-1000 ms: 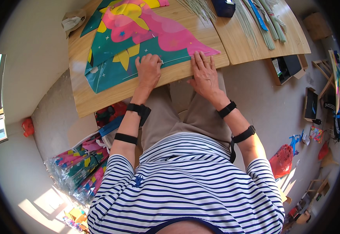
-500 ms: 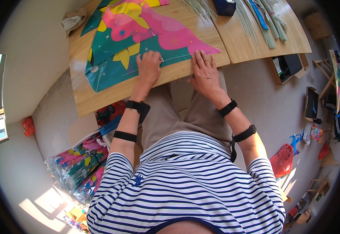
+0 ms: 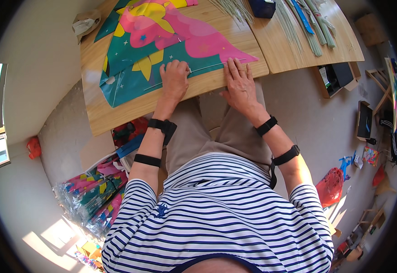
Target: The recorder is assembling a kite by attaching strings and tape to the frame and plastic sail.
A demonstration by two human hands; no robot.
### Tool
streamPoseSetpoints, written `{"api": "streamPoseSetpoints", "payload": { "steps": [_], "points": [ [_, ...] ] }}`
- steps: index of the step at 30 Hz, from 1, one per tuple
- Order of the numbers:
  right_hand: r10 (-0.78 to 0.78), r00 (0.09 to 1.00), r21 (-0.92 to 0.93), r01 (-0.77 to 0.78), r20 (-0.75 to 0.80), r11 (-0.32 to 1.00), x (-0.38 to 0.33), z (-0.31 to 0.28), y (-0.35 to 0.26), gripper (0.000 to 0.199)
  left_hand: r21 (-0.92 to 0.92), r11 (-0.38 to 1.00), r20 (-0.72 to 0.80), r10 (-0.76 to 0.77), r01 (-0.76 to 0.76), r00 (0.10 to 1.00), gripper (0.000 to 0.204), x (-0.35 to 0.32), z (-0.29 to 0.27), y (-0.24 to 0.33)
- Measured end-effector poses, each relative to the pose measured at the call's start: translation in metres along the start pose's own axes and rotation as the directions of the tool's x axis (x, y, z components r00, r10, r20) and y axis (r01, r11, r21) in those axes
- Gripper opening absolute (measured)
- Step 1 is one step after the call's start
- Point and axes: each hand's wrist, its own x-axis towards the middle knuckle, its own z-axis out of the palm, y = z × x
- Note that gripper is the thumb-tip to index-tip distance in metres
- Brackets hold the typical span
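A thin sheet of printed fabric (image 3: 203,41) in teal, pink and yellow lies on the wooden table, and it looks like a kite's sail. Along its near edge runs a thin pale rod (image 3: 207,67). My left hand (image 3: 175,81) is closed over the rod and the teal edge; a small pale tip shows beside its fingers, and what it grips is hidden. Flat on the pink corner, across the rod's right end, rests my right hand (image 3: 240,85) with its fingers stretched out.
Bundles of thin rods (image 3: 314,29), a blue strip and a dark blue box (image 3: 262,8) occupy the far right of the table (image 3: 271,68). Folded printed sheets in clear plastic (image 3: 89,195) are at lower left. A red bag (image 3: 329,186) and open boxes (image 3: 335,79) stand on the right.
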Motion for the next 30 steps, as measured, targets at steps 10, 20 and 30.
{"api": "streamPoseSetpoints", "payload": {
  "steps": [10,20,30],
  "points": [
    [0.006,1.000,0.007,-0.006,0.004,1.000,-0.0018,0.0029,-0.0008,0.098,-0.006,1.000,-0.056,0.007,-0.007,0.998,0.006,-0.0027,0.0000,0.0005],
    [0.025,1.000,0.037,-0.025,0.001,0.999,-0.0004,0.0027,0.0006,0.099,-0.014,1.000,-0.017,-0.013,0.013,1.000,0.007,-0.0016,-0.0017,0.0028],
    [0.020,1.000,0.079,-0.019,-0.008,0.997,-0.0001,0.0038,0.0032,0.096,-0.043,0.998,0.023,-0.046,0.047,0.999,0.007,-0.0031,-0.0024,0.0030]
  ]
}}
